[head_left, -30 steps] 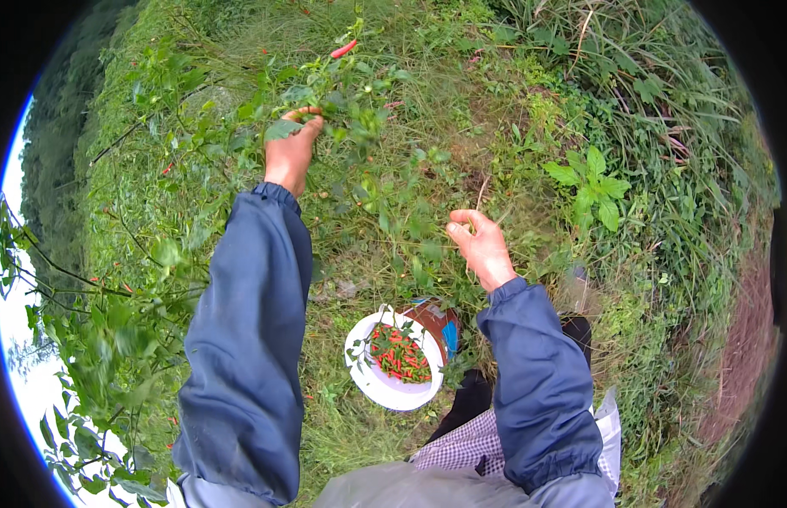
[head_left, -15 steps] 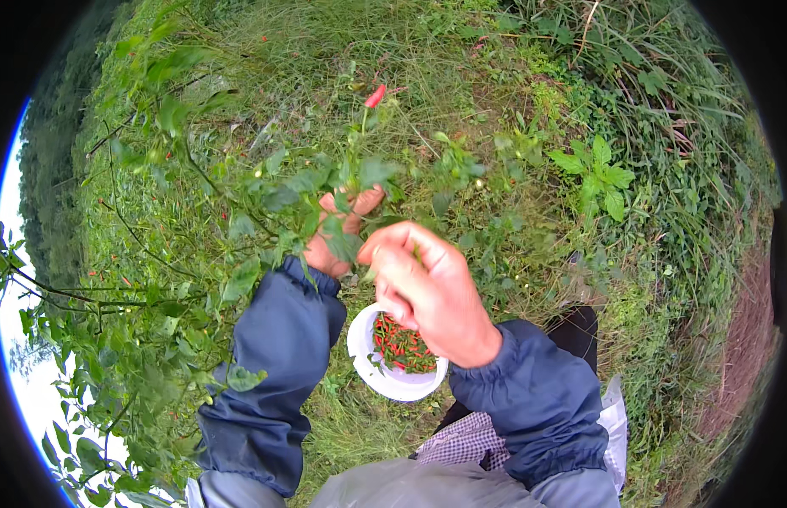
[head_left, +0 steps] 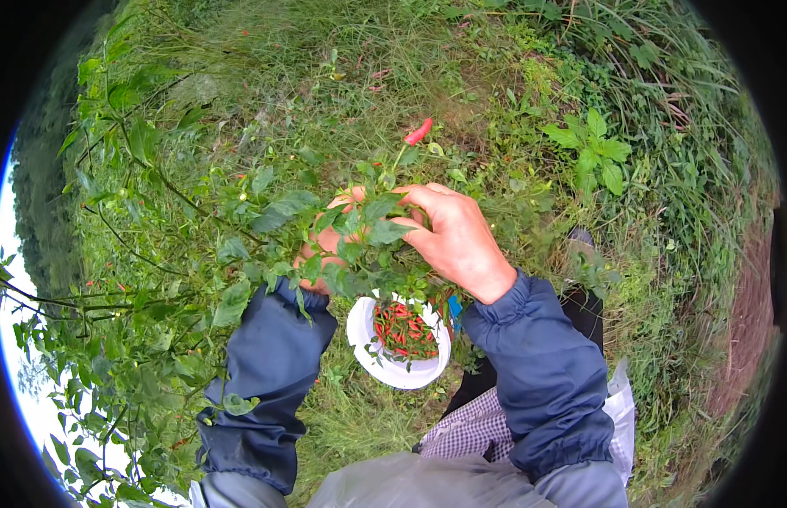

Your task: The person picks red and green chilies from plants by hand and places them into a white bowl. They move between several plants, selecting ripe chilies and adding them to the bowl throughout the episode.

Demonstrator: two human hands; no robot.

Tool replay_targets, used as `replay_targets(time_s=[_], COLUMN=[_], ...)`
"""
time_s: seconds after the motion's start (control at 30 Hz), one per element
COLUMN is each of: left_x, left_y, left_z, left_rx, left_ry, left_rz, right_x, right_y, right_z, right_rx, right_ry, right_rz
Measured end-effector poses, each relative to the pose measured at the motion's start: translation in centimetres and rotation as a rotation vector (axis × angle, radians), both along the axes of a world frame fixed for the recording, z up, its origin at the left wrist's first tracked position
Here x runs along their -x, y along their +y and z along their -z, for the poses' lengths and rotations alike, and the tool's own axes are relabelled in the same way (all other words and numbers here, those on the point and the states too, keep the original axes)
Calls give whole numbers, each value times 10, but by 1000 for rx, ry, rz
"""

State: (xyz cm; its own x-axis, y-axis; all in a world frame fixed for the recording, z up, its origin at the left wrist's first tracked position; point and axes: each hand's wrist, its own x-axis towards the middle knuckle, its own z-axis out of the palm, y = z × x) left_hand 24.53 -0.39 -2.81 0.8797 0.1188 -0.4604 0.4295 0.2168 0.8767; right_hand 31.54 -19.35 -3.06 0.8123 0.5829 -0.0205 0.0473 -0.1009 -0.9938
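A red chili [head_left: 418,132] sticks up on a thin green stalk from a leafy chili branch [head_left: 383,222]. Behind the leaves, my left hand [head_left: 330,237] is curled around this branch, its fingers partly covered. From the right, my right hand [head_left: 465,233] reaches into the same foliage just below the red chili. Its thumb and fingers are closed in a pinch, and leaves hide what lies between them. Below both hands is a white bucket [head_left: 360,347] holding many small red chilies [head_left: 402,330] with some green bits.
Chili branches with leaves [head_left: 139,296] spread along the left side. Grass and weeds [head_left: 376,85] cover the ground ahead, with a broad-leaved plant [head_left: 593,152] at the right. A dark shoe [head_left: 582,240] shows beyond my right forearm, and checked cloth [head_left: 470,427] lies near my body.
My right hand has moved up and forward from above the bucket into the leaves beside my left hand. The red chili has shifted right and slightly lower in view.
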Motion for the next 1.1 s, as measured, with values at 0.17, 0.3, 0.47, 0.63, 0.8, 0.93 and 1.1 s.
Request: replay_targets(time_s=[0.17, 0.3, 0.47, 0.63, 0.8, 0.93, 1.1], left_x=[-10, -23, -27, -29, -25, -24, -23], left_y=[-12, -24, -35, -24, -26, -21, -13], left_z=[-29, -57, -55, -54, -62, -64, -49], left_rx=[-138, -566, -555, -731, -680, -489, -319], left_ry=[4, 66, 181, -67, 173, 205, 89], left_rz=[56, 286, 47, 310, 185, 181, 135], right_x=[-2, 2, 13, 15, 17, 12, 12], right_y=[-6, -6, -2, 3, 9, 7, -4], right_z=[12, 9, 5, 7, 12, 19, 26], right_rx=[-136, -56, -1, -46, -184, -512, -1063], right_ry=[-13, -93, -188, -119, -15, 532, 1178], right_rz=[101, 95, 96, 144, 128, -99, -410])
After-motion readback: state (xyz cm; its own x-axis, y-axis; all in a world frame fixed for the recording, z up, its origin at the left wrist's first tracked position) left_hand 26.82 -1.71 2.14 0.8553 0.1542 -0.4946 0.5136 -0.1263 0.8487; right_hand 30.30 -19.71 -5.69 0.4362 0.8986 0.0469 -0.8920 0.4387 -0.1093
